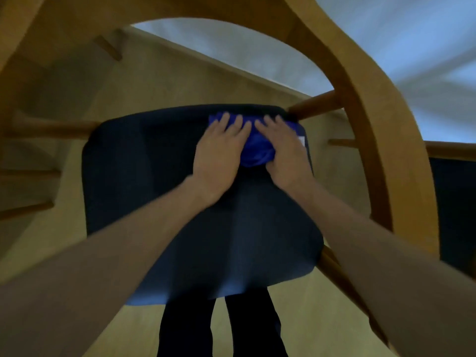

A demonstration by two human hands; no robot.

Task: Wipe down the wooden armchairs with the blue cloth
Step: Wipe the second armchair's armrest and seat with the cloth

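Observation:
A wooden armchair (360, 104) with a curved backrest fills the view, seen from above. Its dark navy seat cushion (144, 197) lies below me. A bright blue cloth (255, 148) sits bunched on the far right part of the cushion. My left hand (219, 153) presses flat on the cloth's left side, fingers straight. My right hand (286, 148) presses on its right side, fingers extended over it. A small white tag (301, 140) shows at the cloth's right edge. The image is blurred.
A second chair's wooden rail and dark cushion (453, 202) stand at the right edge. Wooden arm supports (49, 130) run along the left. Beige floor (180, 81) lies beneath, and a pale wall (386, 34) rises at the back. My dark-trousered legs (221, 328) stand at the seat's front.

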